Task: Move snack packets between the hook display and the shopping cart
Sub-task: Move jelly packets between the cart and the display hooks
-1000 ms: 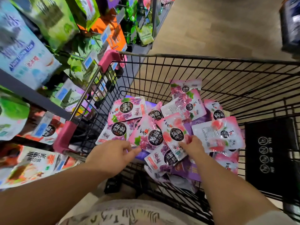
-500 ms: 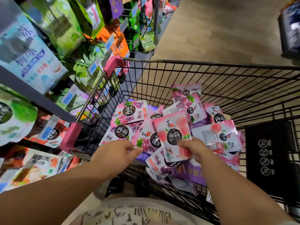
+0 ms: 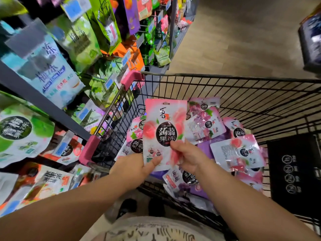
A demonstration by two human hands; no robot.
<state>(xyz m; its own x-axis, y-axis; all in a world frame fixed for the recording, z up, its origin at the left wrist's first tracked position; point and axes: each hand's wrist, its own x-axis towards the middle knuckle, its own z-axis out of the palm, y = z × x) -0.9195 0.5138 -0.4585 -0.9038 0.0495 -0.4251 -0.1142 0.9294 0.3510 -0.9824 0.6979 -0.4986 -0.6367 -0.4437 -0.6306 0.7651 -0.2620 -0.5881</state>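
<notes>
A pink peach jelly packet [image 3: 164, 122] with a black round label is held upright above the near end of the black wire shopping cart [image 3: 243, 87]. My right hand [image 3: 187, 158] pinches its lower right corner. My left hand [image 3: 133, 166] grips its lower left edge, thumb on the front. In the cart lie several more pink and purple packets [image 3: 238, 152]. The hook display [image 3: 97, 54] at the left carries hanging green, blue, orange and purple bags.
The cart's pink corner guards [image 3: 89, 150] press against the display's grey shelf rail [image 3: 40, 100]. A black folded child-seat flap [image 3: 295, 173] stands at the cart's right. Wooden floor stretches beyond the cart. Another dark display [image 3: 311, 40] sits at far right.
My right hand lifted the pink packet out of the pile and raised it upright. My left hand, empty before, closed on its lower left edge. The view tilted up toward the display.
</notes>
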